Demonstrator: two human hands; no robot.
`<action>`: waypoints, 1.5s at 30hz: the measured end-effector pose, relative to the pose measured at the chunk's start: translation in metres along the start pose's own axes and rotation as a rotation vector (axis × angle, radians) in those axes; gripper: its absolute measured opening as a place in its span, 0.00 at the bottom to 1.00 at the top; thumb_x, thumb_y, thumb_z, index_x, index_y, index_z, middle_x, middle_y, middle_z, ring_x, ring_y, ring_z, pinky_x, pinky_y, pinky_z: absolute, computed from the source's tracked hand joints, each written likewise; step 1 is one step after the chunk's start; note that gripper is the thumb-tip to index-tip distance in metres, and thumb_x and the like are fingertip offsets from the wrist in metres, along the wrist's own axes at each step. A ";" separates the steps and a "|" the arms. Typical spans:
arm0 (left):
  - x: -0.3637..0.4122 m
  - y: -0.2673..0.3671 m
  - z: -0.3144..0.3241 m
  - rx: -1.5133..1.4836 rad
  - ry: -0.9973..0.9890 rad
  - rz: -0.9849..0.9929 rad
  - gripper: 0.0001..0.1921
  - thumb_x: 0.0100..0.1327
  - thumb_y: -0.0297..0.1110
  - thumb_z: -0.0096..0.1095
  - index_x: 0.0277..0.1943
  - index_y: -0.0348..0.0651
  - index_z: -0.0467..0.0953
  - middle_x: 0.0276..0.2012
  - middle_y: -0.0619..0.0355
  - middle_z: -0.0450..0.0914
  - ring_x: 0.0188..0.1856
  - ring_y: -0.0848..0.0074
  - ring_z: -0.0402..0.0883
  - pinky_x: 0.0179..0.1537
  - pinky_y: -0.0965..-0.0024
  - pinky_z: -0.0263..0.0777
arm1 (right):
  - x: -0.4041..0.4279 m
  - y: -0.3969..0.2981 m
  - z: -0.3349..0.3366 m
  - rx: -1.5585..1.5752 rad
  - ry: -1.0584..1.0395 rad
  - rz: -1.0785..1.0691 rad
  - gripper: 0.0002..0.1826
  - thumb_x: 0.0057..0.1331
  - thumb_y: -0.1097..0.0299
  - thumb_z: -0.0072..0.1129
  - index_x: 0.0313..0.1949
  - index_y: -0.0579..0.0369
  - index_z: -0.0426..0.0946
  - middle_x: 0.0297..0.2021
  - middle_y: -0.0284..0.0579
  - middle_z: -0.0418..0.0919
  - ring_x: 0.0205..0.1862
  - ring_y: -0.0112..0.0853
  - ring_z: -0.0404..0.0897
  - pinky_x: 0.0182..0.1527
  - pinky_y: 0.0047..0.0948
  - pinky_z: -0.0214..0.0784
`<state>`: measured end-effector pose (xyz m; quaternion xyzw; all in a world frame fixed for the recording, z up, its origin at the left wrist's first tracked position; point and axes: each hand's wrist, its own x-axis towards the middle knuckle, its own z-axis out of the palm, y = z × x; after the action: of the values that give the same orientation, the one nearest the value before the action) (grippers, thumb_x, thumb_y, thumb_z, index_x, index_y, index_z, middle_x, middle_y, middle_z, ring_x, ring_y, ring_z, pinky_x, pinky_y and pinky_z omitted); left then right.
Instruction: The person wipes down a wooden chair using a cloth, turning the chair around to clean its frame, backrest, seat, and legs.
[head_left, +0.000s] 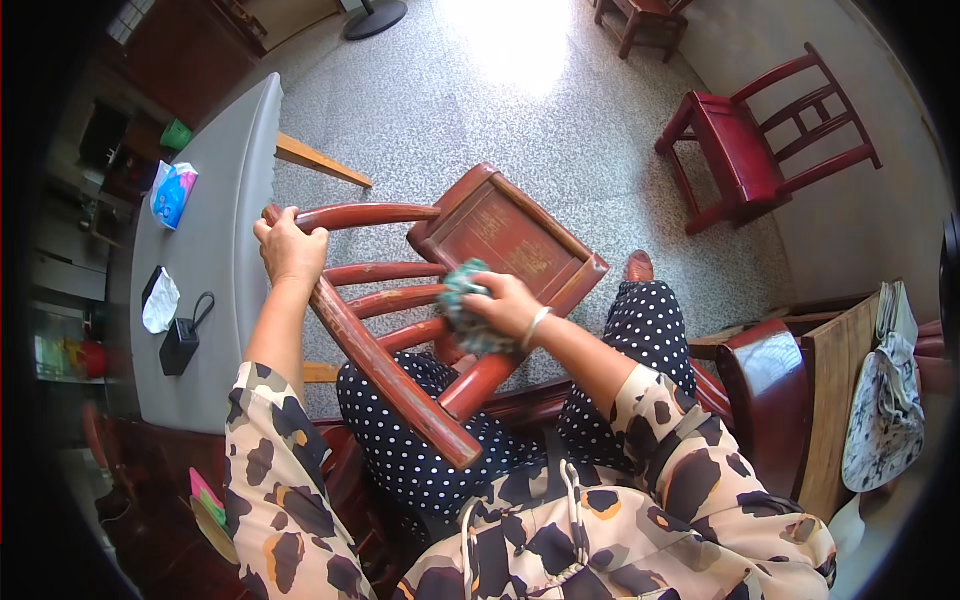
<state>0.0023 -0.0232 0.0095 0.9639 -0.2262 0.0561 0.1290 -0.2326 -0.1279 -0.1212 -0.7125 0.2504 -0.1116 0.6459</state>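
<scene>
A worn red wooden chair (517, 232) stands tilted before me, its backrest leaning toward my lap. My left hand (291, 247) grips the end of the chair's top rail (382, 375), near the left post. A crumpled green-and-white cloth (466, 300) is in my right hand (506, 306), pressed where the back spindles (405, 301) meet the rear of the seat. Motion blurs the cloth somewhat. Faded yellowish markings show on the seat panel, and the paint on the top rail is scuffed. The chair's legs are mostly hidden beneath the seat.
At left stands a table with a grey cover (217, 247), holding a tissue pack (174, 195) and a small black device (180, 346) with a strap. Another red chair (742, 150) is by the right wall. A wooden cabinet (836, 397) with a hanging cloth bag (885, 420) is close on my right.
</scene>
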 end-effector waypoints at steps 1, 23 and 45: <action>0.001 -0.001 0.005 -0.011 -0.017 -0.003 0.25 0.48 0.34 0.60 0.52 0.42 0.73 0.56 0.41 0.61 0.51 0.51 0.72 0.56 0.61 0.66 | -0.002 -0.033 0.013 0.369 -0.131 0.067 0.19 0.58 0.65 0.54 0.49 0.56 0.73 0.37 0.50 0.78 0.40 0.38 0.78 0.47 0.38 0.68; 0.000 -0.017 0.008 -0.129 0.043 0.008 0.20 0.49 0.31 0.60 0.47 0.40 0.75 0.56 0.42 0.59 0.48 0.53 0.74 0.54 0.63 0.67 | 0.081 0.113 0.033 -0.388 -0.222 0.528 0.15 0.63 0.64 0.45 0.38 0.58 0.79 0.35 0.52 0.80 0.37 0.41 0.80 0.39 0.36 0.71; -0.005 -0.030 0.023 -0.484 0.173 0.039 0.16 0.64 0.36 0.51 0.46 0.30 0.71 0.56 0.38 0.57 0.50 0.56 0.71 0.54 0.62 0.65 | 0.133 0.036 0.086 -0.143 -0.149 -0.095 0.19 0.61 0.65 0.38 0.49 0.52 0.73 0.43 0.60 0.75 0.47 0.51 0.72 0.51 0.41 0.64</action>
<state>0.0129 -0.0016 -0.0205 0.8921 -0.2394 0.0852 0.3737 -0.0852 -0.1216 -0.1904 -0.7743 0.1750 -0.0706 0.6041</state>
